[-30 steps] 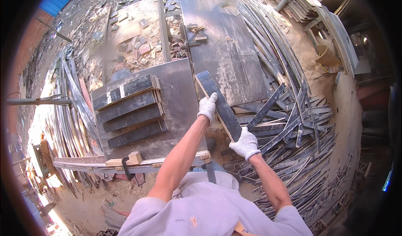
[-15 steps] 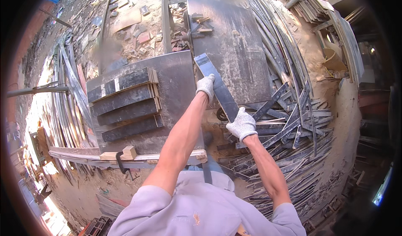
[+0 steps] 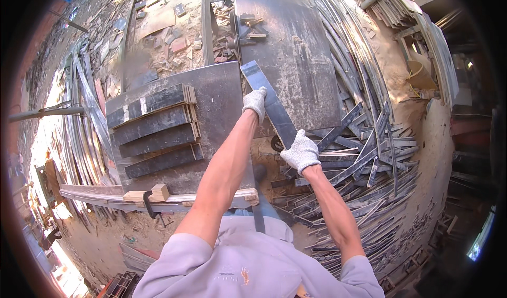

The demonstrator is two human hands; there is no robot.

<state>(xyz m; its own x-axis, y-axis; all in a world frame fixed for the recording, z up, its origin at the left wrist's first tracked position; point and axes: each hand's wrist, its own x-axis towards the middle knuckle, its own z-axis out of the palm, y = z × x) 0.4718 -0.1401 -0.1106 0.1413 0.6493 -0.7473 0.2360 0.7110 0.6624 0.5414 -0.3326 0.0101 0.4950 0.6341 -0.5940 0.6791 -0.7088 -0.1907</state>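
Both gloved hands on one dark board [image 3: 273, 103]: left hand [image 3: 255, 102], fingers clamped on its left edge; right hand [image 3: 301, 151], fingers clamped round the near end. Board slants just right of the counter [image 3: 222, 94] (stacked strips [image 3: 153, 130] lie left). Handling step, I judge; next move calls for level, two-handed support.

held plywood strip [image 3: 271, 105]: glossy face | gloves [image 3: 302, 154]: matt knit cloth | bench [image 3: 219, 102]: scuffed, low sheen | block [image 3: 159, 193], near edge: matt wood | stacked plywood strips [image 3: 153, 131], toward left edge: dusty faces, rough layered edges
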